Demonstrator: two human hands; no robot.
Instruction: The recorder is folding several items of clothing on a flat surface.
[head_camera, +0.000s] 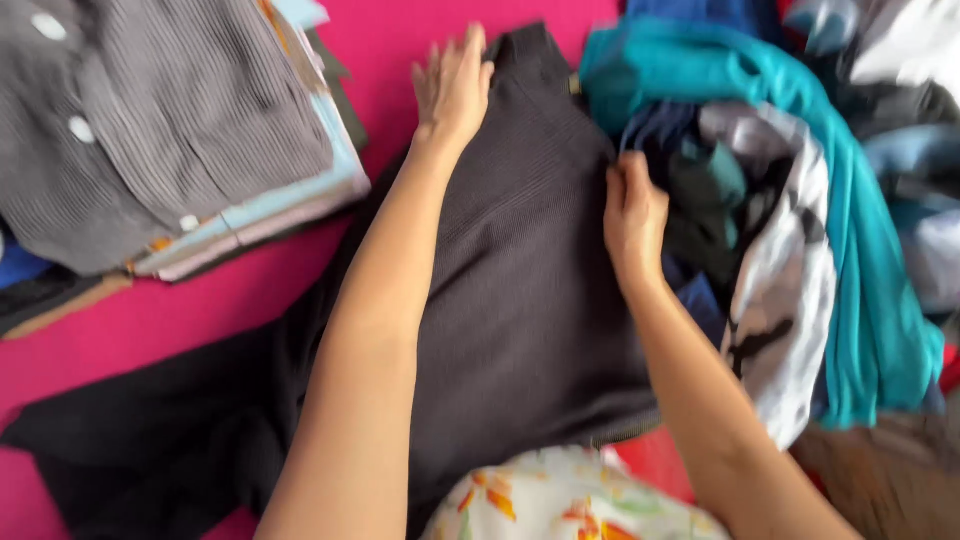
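left hand (452, 85) flat on dark sweater (520, 280); right hand (632, 215) pinches its right edge. risk: pinch snags adjacent teal garment (860, 250).

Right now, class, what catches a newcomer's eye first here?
The dark sweater spread on the pink surface in the middle, with the left hand flat on its top edge and the right hand gripping its right side. A teal garment tops the loose heap at right.
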